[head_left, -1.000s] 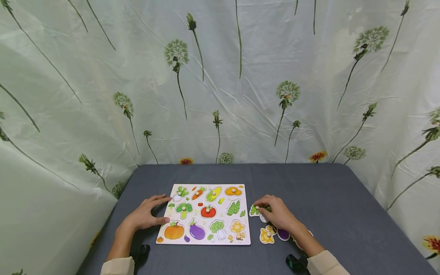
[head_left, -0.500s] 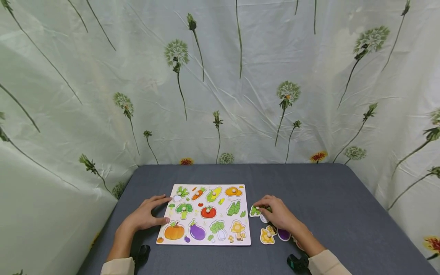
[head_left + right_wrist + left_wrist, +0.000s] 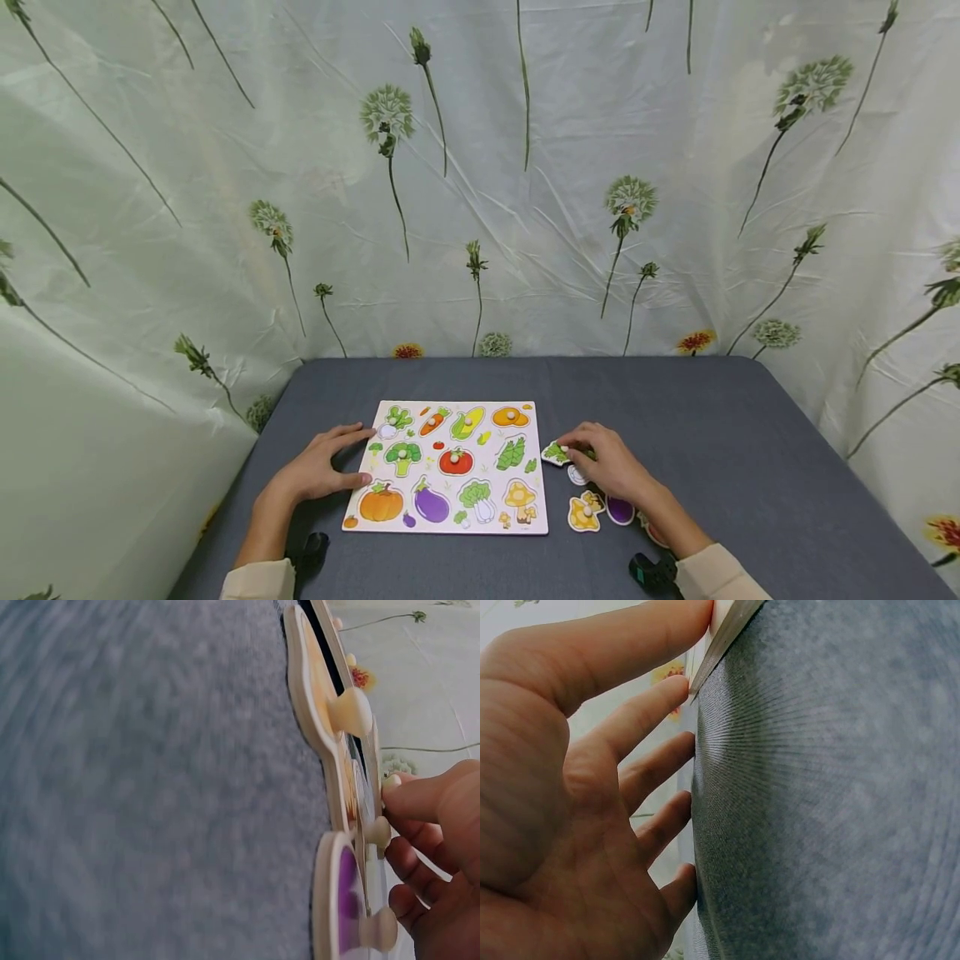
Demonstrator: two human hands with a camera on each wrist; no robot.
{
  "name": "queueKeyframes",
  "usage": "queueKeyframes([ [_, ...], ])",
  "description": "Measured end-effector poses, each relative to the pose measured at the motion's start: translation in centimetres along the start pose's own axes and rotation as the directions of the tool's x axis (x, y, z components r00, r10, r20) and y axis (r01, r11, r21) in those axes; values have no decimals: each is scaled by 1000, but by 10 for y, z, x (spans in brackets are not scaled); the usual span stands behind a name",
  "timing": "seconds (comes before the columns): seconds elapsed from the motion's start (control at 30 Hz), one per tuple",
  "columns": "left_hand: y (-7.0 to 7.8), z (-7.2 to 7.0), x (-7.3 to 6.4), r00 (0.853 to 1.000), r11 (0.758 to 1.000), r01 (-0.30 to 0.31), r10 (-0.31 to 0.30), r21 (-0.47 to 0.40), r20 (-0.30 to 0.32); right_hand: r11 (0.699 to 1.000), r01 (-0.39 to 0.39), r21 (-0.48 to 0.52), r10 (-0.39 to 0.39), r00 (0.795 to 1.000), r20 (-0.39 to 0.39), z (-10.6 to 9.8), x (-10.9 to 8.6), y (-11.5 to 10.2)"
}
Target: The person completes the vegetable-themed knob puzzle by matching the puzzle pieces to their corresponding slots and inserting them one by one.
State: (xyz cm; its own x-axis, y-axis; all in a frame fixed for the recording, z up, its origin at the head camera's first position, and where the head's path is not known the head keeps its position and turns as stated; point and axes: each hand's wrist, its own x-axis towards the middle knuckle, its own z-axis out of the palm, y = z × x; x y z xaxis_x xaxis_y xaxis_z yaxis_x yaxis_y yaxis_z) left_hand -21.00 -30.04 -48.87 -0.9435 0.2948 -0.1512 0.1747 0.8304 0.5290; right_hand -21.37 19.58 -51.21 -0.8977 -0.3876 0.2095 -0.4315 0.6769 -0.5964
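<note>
My left hand (image 3: 318,467) rests at the left edge of a white vegetable puzzle board (image 3: 487,477), thumb and index finger touching it. In the left wrist view the left hand's (image 3: 607,772) fingers are spread and fairly straight. Just right of the board, my right hand (image 3: 603,458) pinches the knob of a green leafy puzzle piece (image 3: 553,453), which is tilted and partly hidden by the fingers. The right wrist view shows the right hand's (image 3: 442,832) thumb and index finger at a pale knob (image 3: 391,782).
Near the right hand lie a yellow mushroom piece (image 3: 583,513), a purple eggplant piece (image 3: 619,512) and a round whitish part (image 3: 577,475). Another piece (image 3: 652,530) is partly under the forearm. Several knobbed pieces, including a tomato (image 3: 455,461), sit in the board. Grey cloth (image 3: 712,433) covers the table.
The right hand has risen slightly, and the green piece has tilted and shifted a little left, uncovering more of the whitish part below. The left hand stays at the board.
</note>
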Motion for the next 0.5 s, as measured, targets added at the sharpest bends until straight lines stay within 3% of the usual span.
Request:
queueKeyframes([
  [0.5,0,0,0,1000,1000,1,-1,1,-1,996,-84,-15,83,995,-47,-8,-1,-5],
])
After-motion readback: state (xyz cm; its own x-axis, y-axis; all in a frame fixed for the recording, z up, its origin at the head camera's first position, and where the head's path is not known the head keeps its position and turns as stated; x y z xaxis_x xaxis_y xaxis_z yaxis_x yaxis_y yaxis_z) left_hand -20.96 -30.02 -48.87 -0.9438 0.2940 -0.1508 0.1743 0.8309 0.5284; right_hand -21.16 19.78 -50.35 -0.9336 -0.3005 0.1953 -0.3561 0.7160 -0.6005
